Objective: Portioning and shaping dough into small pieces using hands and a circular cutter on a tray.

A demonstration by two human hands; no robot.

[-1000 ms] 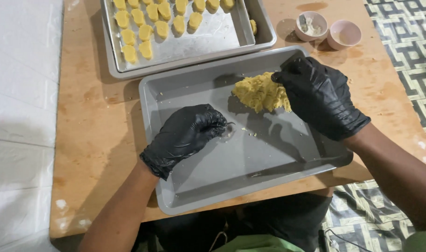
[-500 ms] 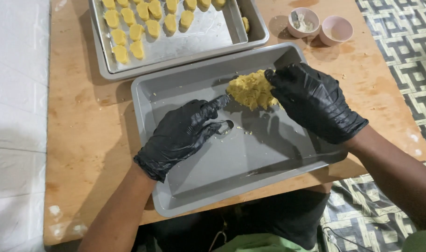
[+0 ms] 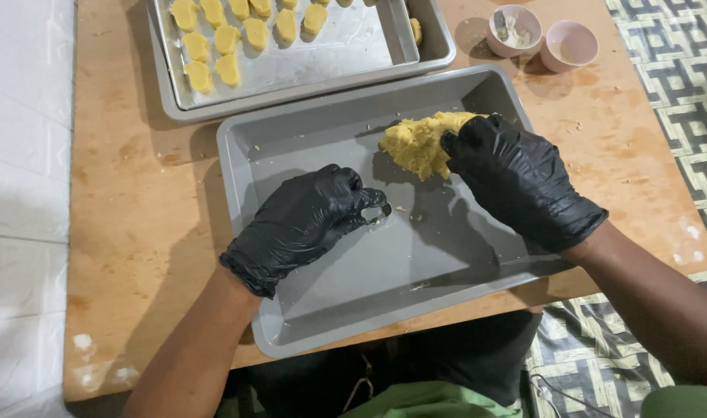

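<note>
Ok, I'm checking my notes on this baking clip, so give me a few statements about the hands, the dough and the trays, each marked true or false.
1. The right hand grips a lump of yellow dough. True.
2. The dough lies on the bare wooden table. False: it is inside the grey tray nearest the person.
3. The left hand holds a small metal cutter at its fingertips. True.
4. The far tray holds shaped yellow pieces. True.
5. Both hands are bare. False: both wear black gloves.
6. Two small bowls stand inside the near tray. False: they stand on the table beyond it.
</note>
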